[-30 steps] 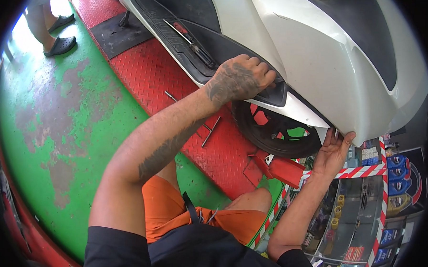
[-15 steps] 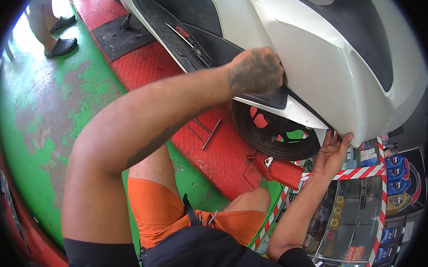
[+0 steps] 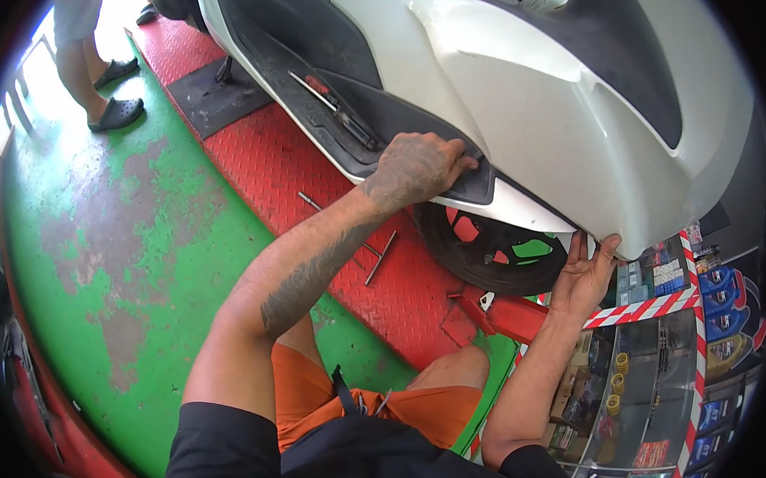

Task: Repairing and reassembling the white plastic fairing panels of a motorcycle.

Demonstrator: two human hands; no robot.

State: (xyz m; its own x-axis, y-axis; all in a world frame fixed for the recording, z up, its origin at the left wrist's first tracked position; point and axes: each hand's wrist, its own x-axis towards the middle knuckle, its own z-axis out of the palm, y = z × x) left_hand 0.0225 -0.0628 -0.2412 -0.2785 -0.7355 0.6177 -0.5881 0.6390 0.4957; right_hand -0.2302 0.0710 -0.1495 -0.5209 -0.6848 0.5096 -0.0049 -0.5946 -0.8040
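Observation:
A white scooter (image 3: 559,118) stands in front of me. My left hand (image 3: 420,168) rests at the front end of its dark footboard (image 3: 276,55), beside the seam with the white front panel (image 3: 525,108). Its fingers are curled closed, and whatever they may hold is hidden. My right hand (image 3: 582,278) grips the lower tip of the front panel from below, fingers behind the edge and thumb outside. Behind my left hand, a screwdriver (image 3: 321,95) with a red and black handle lies on the footboard, alongside another dark-handled tool (image 3: 354,128).
Below is a red checkered-plate lift platform (image 3: 397,299) with a T-handle wrench (image 3: 378,260) on it. The front wheel (image 3: 485,252) sits near a red bracket (image 3: 516,317). A glass display case (image 3: 642,378) edged in striped tape stands at right. Another person's legs (image 3: 79,63) are at far left.
My left hand has drawn back and down, from the white front panel to the end of the footboard. My right hand keeps its grip on the panel tip. The view has shifted slightly.

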